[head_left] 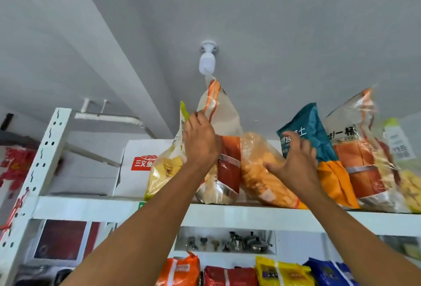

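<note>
Two hands were up at the top shelf point(227, 215). The left hand point(200, 142) gripped the tall cream-and-orange snack bag point(227, 117), which stood between a yellow chip bag point(166, 167) and a clear orange bag point(257, 167). The right hand point(293, 162), fingers spread, pressed a teal bag point(312, 126).

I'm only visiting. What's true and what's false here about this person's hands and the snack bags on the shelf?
1. The right hand lies with spread fingers against the teal bag. True.
2. The left hand hangs idle below the top shelf. False: it is raised and grips the beige-and-orange bag.
3. The white carton stands right of the teal bag. False: it stands to the left, behind the yellow-green bag.
4. The lower snack bags sit beneath the top shelf. True.
</note>
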A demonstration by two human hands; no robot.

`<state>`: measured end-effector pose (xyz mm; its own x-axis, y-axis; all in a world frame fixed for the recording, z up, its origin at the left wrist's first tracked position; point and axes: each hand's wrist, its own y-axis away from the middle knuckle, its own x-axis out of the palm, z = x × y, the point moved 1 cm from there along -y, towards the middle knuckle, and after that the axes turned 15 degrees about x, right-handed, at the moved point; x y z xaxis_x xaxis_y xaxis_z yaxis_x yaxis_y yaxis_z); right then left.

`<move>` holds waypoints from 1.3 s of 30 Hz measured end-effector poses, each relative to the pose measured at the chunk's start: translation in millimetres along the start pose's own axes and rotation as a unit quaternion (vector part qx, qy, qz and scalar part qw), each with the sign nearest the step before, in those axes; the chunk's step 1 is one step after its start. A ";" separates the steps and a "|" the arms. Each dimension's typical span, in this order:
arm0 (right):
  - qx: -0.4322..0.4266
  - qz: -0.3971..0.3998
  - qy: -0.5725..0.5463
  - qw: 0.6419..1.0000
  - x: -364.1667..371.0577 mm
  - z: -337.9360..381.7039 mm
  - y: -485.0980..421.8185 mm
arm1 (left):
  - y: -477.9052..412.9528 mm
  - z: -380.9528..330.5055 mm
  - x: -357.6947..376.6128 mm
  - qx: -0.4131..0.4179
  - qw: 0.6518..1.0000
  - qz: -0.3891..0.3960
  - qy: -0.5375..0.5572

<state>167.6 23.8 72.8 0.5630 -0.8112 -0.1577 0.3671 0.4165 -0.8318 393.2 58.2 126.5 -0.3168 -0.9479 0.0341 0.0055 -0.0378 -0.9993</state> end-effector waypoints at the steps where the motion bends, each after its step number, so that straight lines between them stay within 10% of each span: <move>1: 0.028 0.036 0.042 0.998 0.8 -11.7 -8.1 | 2.5 2.1 3.5 -0.026 1.000 0.003 0.006; 5: 0.024 0.178 0.065 0.982 16.2 -38.5 -18.0 | 13.4 2.5 9.8 -0.093 0.996 0.000 0.006; 9: 0.018 0.134 0.137 0.981 27.2 -45.7 -28.1 | 27.2 -4.2 11.6 -0.182 0.979 0.056 0.071; 16: 0.195 0.183 0.007 0.963 25.0 -56.9 -48.7 | 43.5 -16.9 30.9 -0.240 0.951 0.139 0.136; 22: 0.292 0.265 -0.071 0.916 22.1 -66.0 -38.6 | 55.6 -28.7 26.4 -0.189 0.976 0.058 0.095; 32: 0.032 0.136 0.037 0.989 -8.1 -64.7 6.9 | 29.5 -39.6 -36.4 -0.100 0.968 -0.096 0.208; 39: -0.106 0.151 0.107 0.977 11.4 -37.7 48.1 | 32.8 -27.5 -92.1 -0.123 0.932 -0.092 0.328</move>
<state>163.7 19.0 10.9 0.4460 -0.7406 -0.5026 0.0337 0.5750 -0.8174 396.5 152.9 90.0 -0.8030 -0.5327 0.2670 -0.2971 -0.0305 -0.9544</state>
